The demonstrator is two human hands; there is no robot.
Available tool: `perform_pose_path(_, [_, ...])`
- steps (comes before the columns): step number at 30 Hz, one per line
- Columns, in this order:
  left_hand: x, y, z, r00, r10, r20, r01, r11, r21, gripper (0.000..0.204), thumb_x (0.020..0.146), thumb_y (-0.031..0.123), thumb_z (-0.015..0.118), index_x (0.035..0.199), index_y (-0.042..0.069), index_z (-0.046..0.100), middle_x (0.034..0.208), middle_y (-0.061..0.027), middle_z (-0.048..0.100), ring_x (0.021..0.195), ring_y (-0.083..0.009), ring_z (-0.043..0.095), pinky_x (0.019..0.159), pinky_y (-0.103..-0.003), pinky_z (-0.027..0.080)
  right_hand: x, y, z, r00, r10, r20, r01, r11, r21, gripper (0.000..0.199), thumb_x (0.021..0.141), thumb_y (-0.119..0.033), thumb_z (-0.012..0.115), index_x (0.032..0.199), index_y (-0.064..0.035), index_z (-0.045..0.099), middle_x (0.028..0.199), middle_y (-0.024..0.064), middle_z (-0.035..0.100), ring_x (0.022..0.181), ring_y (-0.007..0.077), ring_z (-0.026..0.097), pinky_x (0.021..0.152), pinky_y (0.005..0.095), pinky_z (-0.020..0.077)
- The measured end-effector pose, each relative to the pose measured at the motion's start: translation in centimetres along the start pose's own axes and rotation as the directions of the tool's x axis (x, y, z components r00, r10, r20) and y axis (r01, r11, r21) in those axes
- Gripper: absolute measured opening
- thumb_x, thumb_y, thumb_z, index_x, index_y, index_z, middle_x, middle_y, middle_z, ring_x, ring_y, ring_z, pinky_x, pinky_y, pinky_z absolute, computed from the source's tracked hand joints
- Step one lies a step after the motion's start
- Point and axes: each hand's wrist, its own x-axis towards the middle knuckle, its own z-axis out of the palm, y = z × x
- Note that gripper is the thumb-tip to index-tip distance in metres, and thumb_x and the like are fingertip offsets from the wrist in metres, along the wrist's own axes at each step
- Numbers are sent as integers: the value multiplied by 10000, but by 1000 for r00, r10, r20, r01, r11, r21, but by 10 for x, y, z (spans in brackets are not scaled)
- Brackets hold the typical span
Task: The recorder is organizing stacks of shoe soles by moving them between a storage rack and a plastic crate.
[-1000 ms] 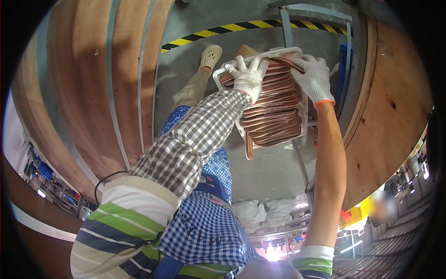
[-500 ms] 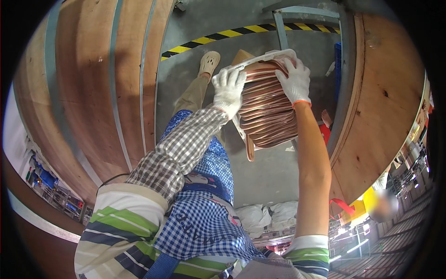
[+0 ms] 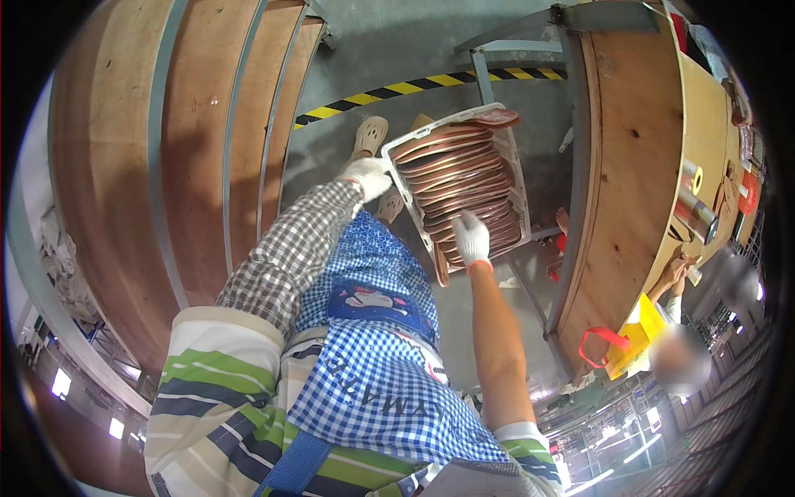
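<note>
With our left hand (image 3: 367,176) gripping the left rim of the white crate (image 3: 519,184), we should steady it firmly, our right hand (image 3: 472,238) curled over the copper tubes (image 3: 455,174) inside it, its hold unclear.

1. Site: factory or workshop floor, judged from items below.
2. Black-and-yellow striped tape (image 3: 431,82) across grey floor (image 3: 389,41).
3. Metal-framed wooden workbench (image 3: 627,182); co-worker's hands (image 3: 677,269) beside it.
4. White crate (image 3: 520,186) packed with bent copper-coloured tubes (image 3: 455,178).
5. Strip lights (image 3: 642,448) beside ribbed roofing (image 3: 712,422).

A white crate (image 3: 521,200) holds closely packed, bent copper-coloured pieces (image 3: 458,176).
</note>
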Motion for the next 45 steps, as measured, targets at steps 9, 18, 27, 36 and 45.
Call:
perform_pose_path(9, [-28,-150,-18,937,-256,-236,269,963,24,517,906,300,626,1352,40,628,1392,-203,615,1313,-331,572,1118,-390,431,-94,70,23,944,319,-85,-329,929,-171,514,960,-464,567,1142,2,683,992,250,735,1004,420,704,908,455,532])
perform_pose_path(18, [-57,-110,58,906,-304,-295,304,952,-47,536,915,264,649,1389,22,589,1402,-179,622,1318,-305,576,1115,-347,430,-75,76,53,955,182,233,-75,911,-406,795,863,-471,694,1549,-168,428,1393,291,568,1302,434,556,1101,451,444])
perform_pose_path(27, [-14,12,55,919,-19,-394,-7,998,-65,733,868,231,671,1527,69,395,1552,-182,434,1393,-362,469,1171,-408,384,-132,59,-4,994,-27,110,74,891,-449,507,836,-111,584,1344,-124,592,1175,239,666,1008,446,646,909,515,527])
perform_pose_path(36, [40,32,28,966,-168,-198,147,983,-114,818,859,276,710,1575,107,353,1578,-176,417,1422,-357,441,1174,-407,382,-124,-84,-126,998,54,-36,-41,957,286,695,947,-67,609,1588,-48,342,1433,173,585,1122,207,651,940,338,533])
perform_pose_path(45, [38,29,28,987,-158,14,158,985,-70,832,878,275,686,1612,215,298,1640,-85,339,1416,-370,408,1201,-432,360,29,-203,-129,976,-46,-211,85,980,180,463,870,-105,575,1319,-73,679,848,76,685,507,118,581,422,259,470])
